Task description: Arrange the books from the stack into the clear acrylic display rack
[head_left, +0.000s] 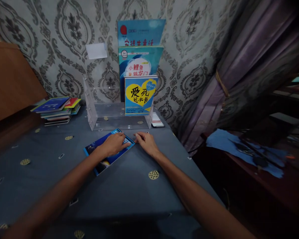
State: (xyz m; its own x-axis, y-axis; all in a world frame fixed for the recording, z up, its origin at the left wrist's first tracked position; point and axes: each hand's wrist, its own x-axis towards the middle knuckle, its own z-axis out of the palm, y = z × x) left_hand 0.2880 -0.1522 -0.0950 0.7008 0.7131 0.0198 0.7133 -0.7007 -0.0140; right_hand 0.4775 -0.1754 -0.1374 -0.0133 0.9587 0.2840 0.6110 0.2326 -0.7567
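Note:
A dark blue book [99, 156] lies flat on the grey-blue tablecloth [129, 196]. My left hand [114, 143] rests palm down on top of it, fingers flat and apart. My right hand [146, 142] touches the cloth at the book's right corner, its fingers stretched forward. Just behind both hands stands a clear acrylic rack [109, 113] with three upright books on its right side: a yellow-heart book [140, 95] in front, a teal book [139, 61] behind it and a blue book [139, 32] at the back.
A stack of several books [57, 110] lies at the table's back left beside a brown wooden panel [10, 79]. A small card [157, 123] sits right of the rack. A purple curtain [241, 73] hangs at the right above a dark side surface holding a blue cloth [241, 149].

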